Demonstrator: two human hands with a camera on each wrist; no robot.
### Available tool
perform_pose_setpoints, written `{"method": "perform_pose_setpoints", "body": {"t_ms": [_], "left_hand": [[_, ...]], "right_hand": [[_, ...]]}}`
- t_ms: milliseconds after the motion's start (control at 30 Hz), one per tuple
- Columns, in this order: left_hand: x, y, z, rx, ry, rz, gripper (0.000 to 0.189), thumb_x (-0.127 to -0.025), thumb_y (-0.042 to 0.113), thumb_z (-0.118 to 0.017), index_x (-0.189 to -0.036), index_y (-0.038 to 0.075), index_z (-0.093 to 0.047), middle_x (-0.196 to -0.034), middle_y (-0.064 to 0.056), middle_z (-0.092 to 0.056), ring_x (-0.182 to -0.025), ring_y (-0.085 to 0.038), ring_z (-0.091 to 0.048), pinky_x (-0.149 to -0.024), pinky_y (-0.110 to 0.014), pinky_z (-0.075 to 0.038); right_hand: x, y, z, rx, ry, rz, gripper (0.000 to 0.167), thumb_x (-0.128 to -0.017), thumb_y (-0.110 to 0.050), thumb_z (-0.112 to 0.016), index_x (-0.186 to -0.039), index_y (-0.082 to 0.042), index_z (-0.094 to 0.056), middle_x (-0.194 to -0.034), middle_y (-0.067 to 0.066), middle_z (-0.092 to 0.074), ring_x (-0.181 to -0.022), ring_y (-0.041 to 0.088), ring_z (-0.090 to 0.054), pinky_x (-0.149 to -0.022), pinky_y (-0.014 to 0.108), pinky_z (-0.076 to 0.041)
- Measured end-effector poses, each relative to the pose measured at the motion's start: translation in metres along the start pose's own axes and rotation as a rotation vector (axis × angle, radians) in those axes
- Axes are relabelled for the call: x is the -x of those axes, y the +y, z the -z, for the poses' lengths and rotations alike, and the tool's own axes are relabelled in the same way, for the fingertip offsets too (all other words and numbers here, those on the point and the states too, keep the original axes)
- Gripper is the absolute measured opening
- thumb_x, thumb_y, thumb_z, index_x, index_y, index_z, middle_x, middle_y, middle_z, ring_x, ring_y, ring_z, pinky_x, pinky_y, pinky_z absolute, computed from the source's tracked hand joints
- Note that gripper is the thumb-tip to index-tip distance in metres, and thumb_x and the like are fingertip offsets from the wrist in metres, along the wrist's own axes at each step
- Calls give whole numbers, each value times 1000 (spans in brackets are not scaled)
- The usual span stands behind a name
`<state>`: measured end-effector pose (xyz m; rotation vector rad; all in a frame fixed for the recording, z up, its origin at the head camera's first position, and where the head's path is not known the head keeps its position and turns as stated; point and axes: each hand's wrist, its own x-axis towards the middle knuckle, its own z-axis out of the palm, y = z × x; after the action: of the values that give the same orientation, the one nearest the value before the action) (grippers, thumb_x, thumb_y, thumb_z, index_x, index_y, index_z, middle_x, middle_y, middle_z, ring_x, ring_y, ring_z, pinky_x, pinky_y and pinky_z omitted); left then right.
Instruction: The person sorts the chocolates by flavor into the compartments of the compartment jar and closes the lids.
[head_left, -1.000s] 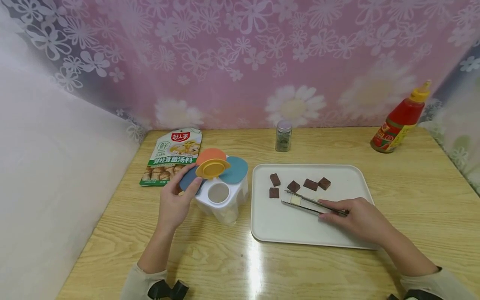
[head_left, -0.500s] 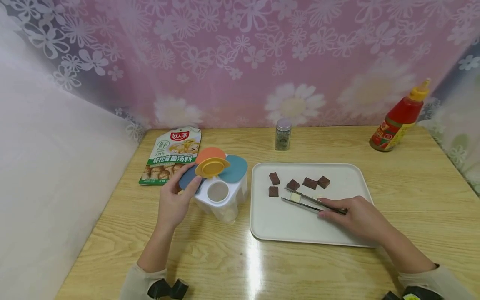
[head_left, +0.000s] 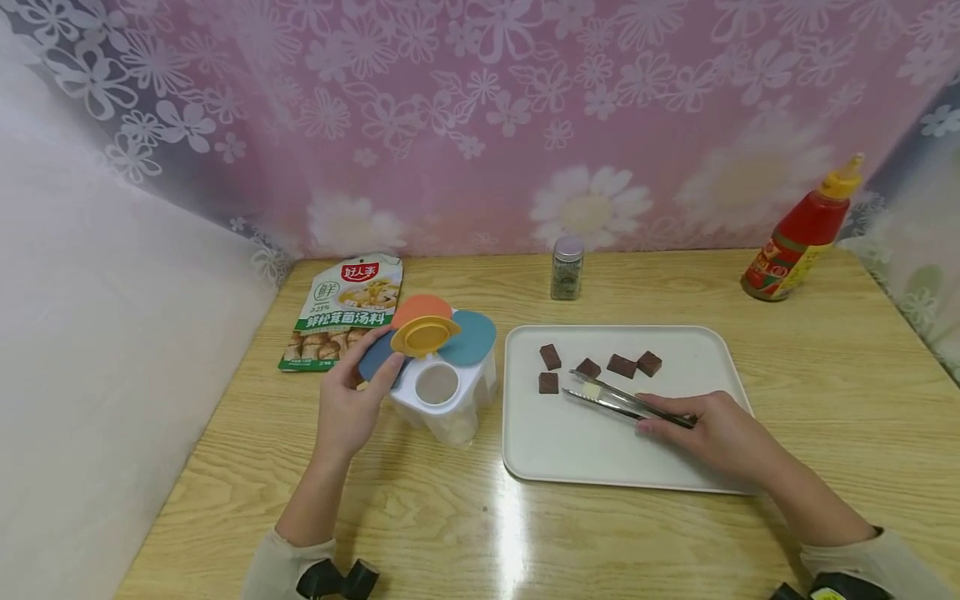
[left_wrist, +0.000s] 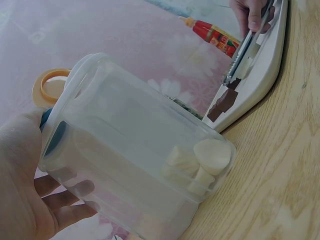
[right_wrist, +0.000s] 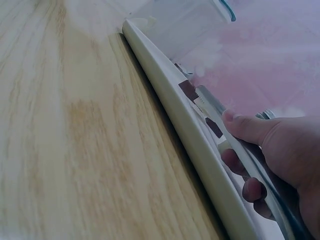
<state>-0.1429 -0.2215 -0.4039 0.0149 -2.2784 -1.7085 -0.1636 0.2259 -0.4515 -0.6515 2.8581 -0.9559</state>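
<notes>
In the head view, my left hand (head_left: 351, 406) grips a clear-walled container (head_left: 456, 427) by its white top, thumb on the blue flap. One yellow flap stands raised beside an uncovered round opening. Pale chunks (left_wrist: 212, 155) lie at the bottom inside, seen from the left wrist. My right hand (head_left: 723, 437) holds metal tongs (head_left: 622, 400) low over a white tray (head_left: 585, 462). Between the arms of the tongs is a pale cube (head_left: 592, 390). Several dark brown blocks (head_left: 548, 382) lie on the tray, one right behind the tongs' tips.
A green-and-white food pouch (head_left: 341, 312) lies behind the left hand. At the back stand a small spice jar (head_left: 567, 268) and, farther right, a red sauce bottle (head_left: 798, 237) with a yellow cap. A patterned curtain (head_left: 487, 125) hangs behind the table.
The tongs have shifted slightly away from me with the pale cube between their arms, which have drawn a little closer together. The left hand and container have stayed put.
</notes>
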Motion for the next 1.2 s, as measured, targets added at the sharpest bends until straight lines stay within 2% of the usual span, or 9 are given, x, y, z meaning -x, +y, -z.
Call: {"method": "perform_pose_setpoints", "body": {"t_ms": [67,133,267,467,633,867,1000,1200], "left_hand": [[0,0,0,4,0,-5,39,-95,27,-69,-134,27,-64,-131,-2,-63,-104,-15,-64,-83,-18,-54],[0,-1,0,5,-1,-7,39,-95,27,-69,-134,26,-64,-131,-3,-63,-104,-15,-64,-82,-18,-54],[1,0,-1,5,1,-7,39,-95,27,-70,-134,27,-64,-131,-2,-64,-105,-16,-65,-83,-20,-54],[0,-1,-1,-3,-3,-2,39,-95,29,-70,-134,29,-64,-132,-2,-64,-106,-16,-64,-83,-20,-54],[0,-1,0,-7,3,10,39,-95,31,-70,-134,30,-64,-132,-2,-63,-106,-16,-64,-83,-20,-54],[0,-1,-1,-2,4,17,39,-94,31,-70,-133,31,-64,-133,-1,-63,-107,-17,-64,-84,-20,-54],[1,0,-1,-5,3,21,40,-94,32,-71,-133,31,-64,-133,-1,-63,-108,-18,-63,-84,-19,-54],[0,0,0,-12,6,21,40,-94,33,-71,-134,31,-64,-133,0,-63,-108,-18,-63,-84,-18,-53]], "right_hand": [[0,0,0,-3,9,9,41,-88,-42,-75,-125,-24,-72,-80,-9,-74,-54,-3,-25,-47,18,-29],[0,-1,0,-8,17,19,41,-87,-40,-76,-125,-23,-72,-71,-14,-69,-53,-4,-23,-45,18,-27],[2,-5,1,-32,41,41,40,-87,-35,-77,-123,-21,-73,-68,-18,-67,-53,-5,-25,-44,18,-28],[3,-11,4,-81,51,72,39,-87,-28,-78,-123,-15,-73,-68,-18,-68,-51,-5,-27,-43,19,-28],[1,-18,12,-106,28,68,38,-88,-26,-77,-123,-12,-73,-68,-16,-69,-50,-4,-27,-42,20,-29],[0,-34,25,-123,-7,68,41,-89,-25,-75,-127,-11,-70,-71,-11,-70,-52,-1,-32,-44,21,-31],[-2,-45,30,-135,3,112,38,-89,-21,-75,-126,-10,-71,-70,-11,-69,-54,-2,-35,-46,19,-32],[-6,-63,36,-164,5,160,37,-90,-18,-74,-126,-15,-71,-69,-17,-65,-54,-2,-31,-45,22,-30]]}}
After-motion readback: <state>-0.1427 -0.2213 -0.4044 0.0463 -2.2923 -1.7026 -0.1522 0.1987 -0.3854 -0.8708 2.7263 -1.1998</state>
